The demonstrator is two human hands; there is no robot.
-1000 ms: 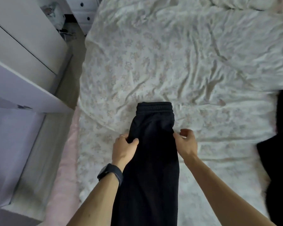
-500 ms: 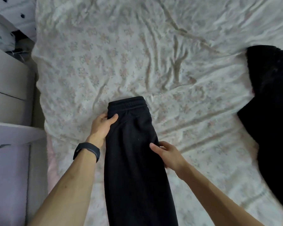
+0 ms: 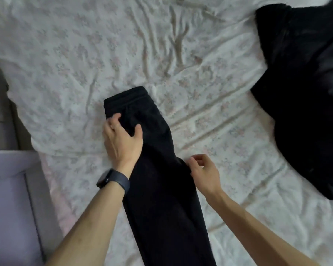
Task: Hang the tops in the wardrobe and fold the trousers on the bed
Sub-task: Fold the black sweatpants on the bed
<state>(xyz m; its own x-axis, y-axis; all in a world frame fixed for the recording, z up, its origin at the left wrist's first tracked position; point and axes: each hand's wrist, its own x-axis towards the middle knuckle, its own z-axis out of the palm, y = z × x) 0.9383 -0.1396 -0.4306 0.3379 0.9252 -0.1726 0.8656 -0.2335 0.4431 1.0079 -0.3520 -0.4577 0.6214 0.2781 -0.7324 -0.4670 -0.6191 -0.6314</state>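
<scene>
Since half a second ago, the left hand (image 3: pixel 121 141) has been shifted from the left edge onto the top of the trousers (image 3: pixel 158 189), and the right hand (image 3: pixel 205 173) has been drawn off the cloth to its right edge, nearer the person.

No open container is shown; only the closed lilac front of a furniture unit (image 3: pixel 10 208) is seen at the left, and its contents cannot be told.

The trousers are laid on the bed (image 3: pixel 65 54) as one long narrow strip, apparently folded lengthwise with one leg over the other. Their long axis runs from the near edge of the view away from the person, tilted a little to the left, with the waistband at the far end. They are plain matt black, and the waistband is gathered and stitched across.

The left grip is spread: the palm is laid on the cloth just below the waistband, thumb wide, fingers lightly bent at the left edge. The right grip is closed in a pinch on the right edge. A dark wristband (image 3: pixel 113 180) is worn on the left wrist.

Another black garment (image 3: pixel 306 93) is heaped on the floral sheet, well apart to the right.
</scene>
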